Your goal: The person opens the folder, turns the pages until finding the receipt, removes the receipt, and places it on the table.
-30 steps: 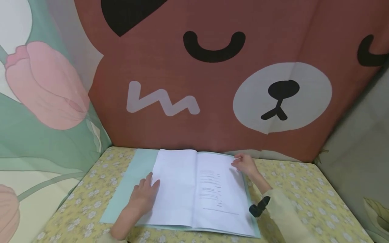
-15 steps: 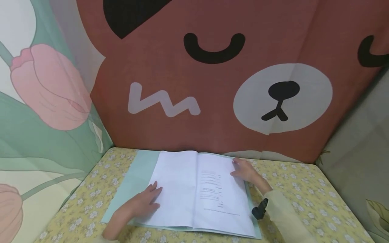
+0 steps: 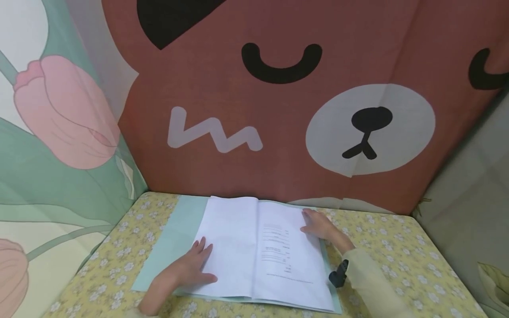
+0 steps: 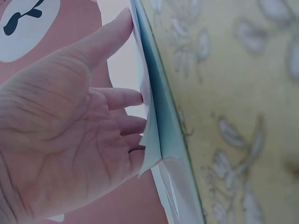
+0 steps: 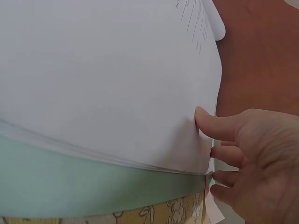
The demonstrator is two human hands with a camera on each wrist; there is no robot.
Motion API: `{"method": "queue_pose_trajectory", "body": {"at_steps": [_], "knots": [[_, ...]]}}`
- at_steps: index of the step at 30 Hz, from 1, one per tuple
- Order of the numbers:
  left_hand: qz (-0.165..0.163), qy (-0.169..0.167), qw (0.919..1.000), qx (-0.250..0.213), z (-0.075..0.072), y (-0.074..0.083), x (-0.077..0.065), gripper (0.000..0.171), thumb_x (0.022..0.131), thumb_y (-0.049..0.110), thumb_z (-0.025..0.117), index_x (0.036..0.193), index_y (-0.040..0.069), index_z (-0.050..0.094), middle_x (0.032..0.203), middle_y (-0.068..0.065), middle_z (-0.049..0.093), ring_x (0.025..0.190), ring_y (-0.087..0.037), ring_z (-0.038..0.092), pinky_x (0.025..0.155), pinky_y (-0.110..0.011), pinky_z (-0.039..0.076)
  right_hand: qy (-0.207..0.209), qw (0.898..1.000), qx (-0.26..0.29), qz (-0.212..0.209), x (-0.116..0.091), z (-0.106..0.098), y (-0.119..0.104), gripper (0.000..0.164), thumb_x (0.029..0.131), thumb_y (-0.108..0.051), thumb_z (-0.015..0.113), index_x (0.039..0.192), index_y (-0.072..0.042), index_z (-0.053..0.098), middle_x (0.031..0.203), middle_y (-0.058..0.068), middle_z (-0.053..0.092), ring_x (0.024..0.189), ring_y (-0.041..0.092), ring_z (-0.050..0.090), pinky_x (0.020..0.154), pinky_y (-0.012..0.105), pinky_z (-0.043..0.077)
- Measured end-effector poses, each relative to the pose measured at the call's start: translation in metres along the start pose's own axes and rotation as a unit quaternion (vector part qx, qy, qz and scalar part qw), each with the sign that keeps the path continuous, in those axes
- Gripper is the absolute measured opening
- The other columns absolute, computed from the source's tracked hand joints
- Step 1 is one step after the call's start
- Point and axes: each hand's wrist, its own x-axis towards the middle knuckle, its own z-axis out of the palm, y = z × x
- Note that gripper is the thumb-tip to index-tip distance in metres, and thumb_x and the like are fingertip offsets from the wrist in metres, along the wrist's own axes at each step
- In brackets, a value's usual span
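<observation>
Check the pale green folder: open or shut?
Open. The folder lies spread on the flowered cloth, with a left page and a printed right page facing up side by side.

Right, on my head view the folder (image 3: 169,240) lies open on the table (image 3: 401,269), far edge up by the back hanging (image 3: 278,168). One cover juts out left, beyond the left page (image 3: 234,251). I've the left hand (image 3: 191,267) on that page's outer edge, the right hand (image 3: 320,225) at the right page's (image 3: 306,256) far outer corner. Hangings flank both sides.
</observation>
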Motion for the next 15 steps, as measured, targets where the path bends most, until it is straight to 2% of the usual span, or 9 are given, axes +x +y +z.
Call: {"method": "queue_pose_trajectory", "body": {"at_steps": [4, 15], "knots": [[0.0, 0.001, 1.0, -0.004, 0.0001, 0.0002, 0.0005, 0.092, 0.089, 0.047, 0.079, 0.158, 0.0, 0.039, 0.168, -0.026, 0.018, 0.155, -0.046, 0.013, 0.12, -0.062, 0.024, 0.015, 1.0, -0.009, -0.016, 0.0007, 0.0005, -0.0013, 0.065, 0.094, -0.009, 0.076, 0.146, 0.014, 0.045, 0.146, 0.032, 0.052, 0.139, 0.048, 0.046, 0.114, 0.058, 0.038], [-0.012, -0.004, 0.9999, 0.005, -0.0005, 0.0046, 0.0014, 0.091, 0.089, 0.045, 0.08, 0.157, -0.001, 0.04, 0.168, -0.027, 0.019, 0.155, -0.046, 0.013, 0.12, -0.063, 0.023, 0.022, 1.0, -0.003, -0.018, -0.0027, 0.0044, -0.0031, 0.057, 0.094, -0.005, 0.075, 0.142, 0.014, 0.051, 0.142, 0.03, 0.057, 0.135, 0.046, 0.051, 0.11, 0.058, 0.043]]}}
